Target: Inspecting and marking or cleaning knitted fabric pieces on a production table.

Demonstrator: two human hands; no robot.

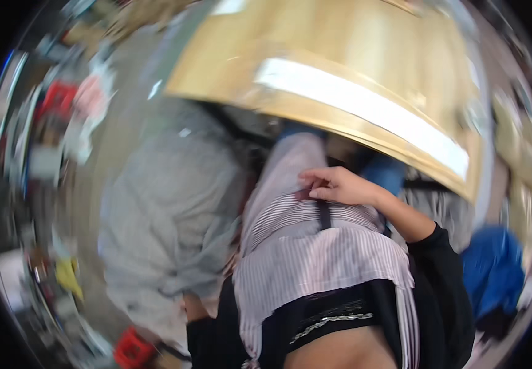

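Note:
My right hand hovers over my lap, above the striped apron. Its fingers are loosely bent and a little apart, and I make out nothing held in them. Down at my left side, my left hand reaches beside a large heap of grey cloth. Only the wrist and a bit of that hand show, so its fingers are hidden and I cannot tell whether it grips the cloth. In front of me stands a light wooden table with a long white strip along its near edge.
Blue fabric lies in a bundle at my right. A red plastic object sits at the lower left, near the grey heap. Shelves or stacks with mixed items, blurred, line the far left, with a yellow piece among them.

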